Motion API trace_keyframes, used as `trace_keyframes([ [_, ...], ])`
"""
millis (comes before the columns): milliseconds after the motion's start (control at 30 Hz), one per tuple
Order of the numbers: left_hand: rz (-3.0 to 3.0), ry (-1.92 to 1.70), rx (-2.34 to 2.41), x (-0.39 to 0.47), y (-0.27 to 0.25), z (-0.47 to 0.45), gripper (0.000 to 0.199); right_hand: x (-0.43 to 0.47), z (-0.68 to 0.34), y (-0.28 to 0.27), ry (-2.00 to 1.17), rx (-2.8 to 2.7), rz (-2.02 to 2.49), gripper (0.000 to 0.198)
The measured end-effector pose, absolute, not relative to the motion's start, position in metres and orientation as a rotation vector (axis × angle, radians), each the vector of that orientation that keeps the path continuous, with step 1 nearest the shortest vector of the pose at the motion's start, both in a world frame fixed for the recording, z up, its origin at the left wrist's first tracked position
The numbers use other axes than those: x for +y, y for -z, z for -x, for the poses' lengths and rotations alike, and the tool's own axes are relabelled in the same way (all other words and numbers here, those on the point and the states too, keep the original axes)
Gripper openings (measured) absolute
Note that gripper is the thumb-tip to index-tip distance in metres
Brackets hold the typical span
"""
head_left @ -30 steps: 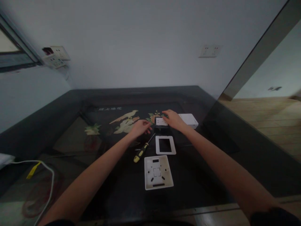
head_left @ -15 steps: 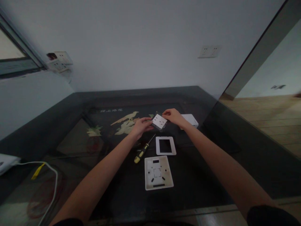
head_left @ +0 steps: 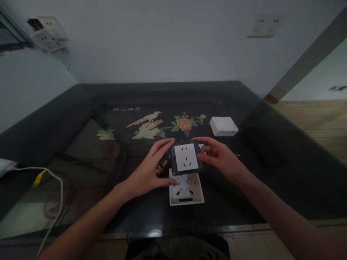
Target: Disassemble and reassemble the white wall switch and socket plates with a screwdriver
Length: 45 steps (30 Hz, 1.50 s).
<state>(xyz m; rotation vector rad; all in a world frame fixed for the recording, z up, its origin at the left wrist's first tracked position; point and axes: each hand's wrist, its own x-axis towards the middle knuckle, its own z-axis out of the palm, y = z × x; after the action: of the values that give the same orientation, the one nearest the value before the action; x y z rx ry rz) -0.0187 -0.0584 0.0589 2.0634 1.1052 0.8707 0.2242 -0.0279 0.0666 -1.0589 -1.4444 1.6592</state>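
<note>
A wall socket module (head_left: 186, 157) with a white face and dark frame is tilted above a white mounting box (head_left: 187, 196), hiding its far part. My right hand (head_left: 217, 157) pinches the module's right edge between thumb and fingers. Spread wide at the left side, my left hand (head_left: 151, 168) has its index fingertip by the module's upper left corner. Its thumb reaches over the box's left wall. A black and yellow screwdriver (head_left: 162, 167) lies partly hidden beside the left palm. Behind the right fingers, a bit of the white cover frame (head_left: 201, 146) shows.
A closed white box (head_left: 223, 126) stands at the back right of the dark glossy table (head_left: 233, 206). A dark flat object (head_left: 264, 146) lies to its right. At the left runs a white cable (head_left: 61, 191) with a yellow tag. Sockets (head_left: 267, 25) are on the wall behind.
Both hands have brought the socket module nearer and over the mounting box. The left hand's fingers have spread, and its thumb is now over the box. The view has tipped downward.
</note>
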Motion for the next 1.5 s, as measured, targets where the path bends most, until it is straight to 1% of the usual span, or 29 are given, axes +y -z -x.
trace_keyframes([
  [33,-2.135,-0.824,1.113,-0.062,-0.056,0.02,0.09,-0.032,-0.225,-0.064,-1.666,-1.427,1.066,0.051],
  [167,-2.29,-0.747,1.148,-0.066,-0.048,0.024,0.077,-0.045,-0.225,-0.059,-1.691,-1.377,1.085,0.049],
  [367,-2.498,-0.708,1.064,-0.068,-0.049,0.029,0.087,-0.054,-0.226,-0.052,-1.783,-1.285,1.064,0.049],
  [500,-2.487,-0.744,1.074,-0.073,-0.053,0.027,0.086,-0.057,-0.227,-0.052,-1.785,-1.334,1.062,0.051],
  [733,-2.39,-0.794,1.111,-0.076,-0.048,0.026,0.085,-0.064,-0.233,-0.063,-1.444,-1.775,1.013,0.074],
  [867,-2.319,-0.73,1.155,-0.082,-0.052,0.022,0.085,-0.068,-0.238,-0.067,-1.158,-2.112,1.111,0.067],
  [933,-2.293,-0.642,1.197,-0.088,-0.055,0.019,0.084,-0.071,-0.24,-0.068,-1.077,-2.232,1.139,0.068],
  [1067,-2.303,-0.55,1.221,-0.099,-0.059,0.015,0.084,-0.079,-0.241,-0.066,-1.009,-2.395,1.16,0.074],
  [1233,-2.299,-0.419,1.277,-0.106,-0.058,0.014,0.077,-0.082,-0.236,-0.06,-0.971,-2.494,1.173,0.071],
  [1333,-2.289,-0.381,1.284,-0.108,-0.056,0.013,0.077,-0.082,-0.235,-0.058,-0.972,-2.518,1.19,0.069],
  [1500,-2.262,-0.345,1.288,-0.11,-0.05,0.013,0.078,-0.084,-0.238,-0.056,-0.959,-2.537,1.19,0.07],
])
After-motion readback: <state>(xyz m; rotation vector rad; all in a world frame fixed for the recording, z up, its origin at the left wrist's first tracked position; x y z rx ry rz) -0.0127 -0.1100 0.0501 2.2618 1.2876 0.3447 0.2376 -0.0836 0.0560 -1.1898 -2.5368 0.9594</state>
